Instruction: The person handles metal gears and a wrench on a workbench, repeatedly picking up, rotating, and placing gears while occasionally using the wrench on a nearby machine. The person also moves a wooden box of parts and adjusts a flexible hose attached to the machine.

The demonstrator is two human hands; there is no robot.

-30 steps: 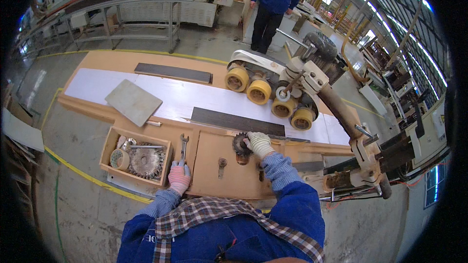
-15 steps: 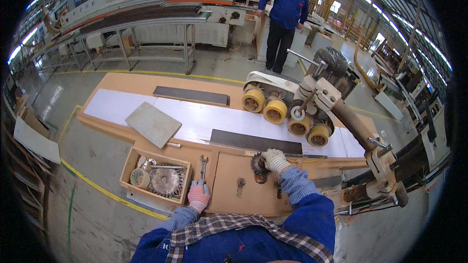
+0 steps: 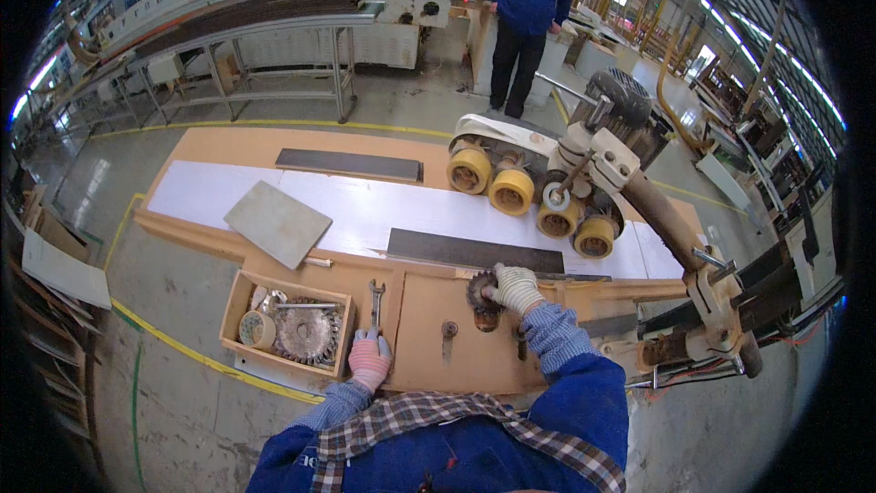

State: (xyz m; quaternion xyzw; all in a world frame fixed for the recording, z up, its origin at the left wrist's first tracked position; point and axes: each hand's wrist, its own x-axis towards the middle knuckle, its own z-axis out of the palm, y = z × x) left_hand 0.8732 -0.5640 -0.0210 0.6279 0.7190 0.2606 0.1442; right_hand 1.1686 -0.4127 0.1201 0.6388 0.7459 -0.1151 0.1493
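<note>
Your right hand (image 3: 516, 288), in a white striped knit glove, is at the dark, round, toothed metal disc (image 3: 481, 291), which sits at the far end of a dark slot (image 3: 486, 319) in the tan wooden worktable (image 3: 422, 306). Its fingers are bent in and appear closed on the disc's right edge; whether the disc is fastened or loose, you cannot tell from here.

Your left hand (image 3: 370, 359), in a pink-and-white striped glove, has its fingers drawn in around the lower handle of a silver metal wrench with a forked head (image 3: 376, 299). The head points away from you, well apart from the disc.

Just left of the wrench is a shallow wooden box (image 3: 228, 306), holding a silver toothed disc (image 3: 308, 333) and a pale roll of tape (image 3: 257, 330). Beyond your right hand lies a long dark strip (image 3: 474, 251), with 4 yellow rollers past it, the nearest to you being a yellow roller (image 3: 594, 236).

The step in hand looks like steadying the disc with 1 hand while the other has the wrench ready. Any next move calls for a sure hold and fingertips clear of the teeth.
</note>
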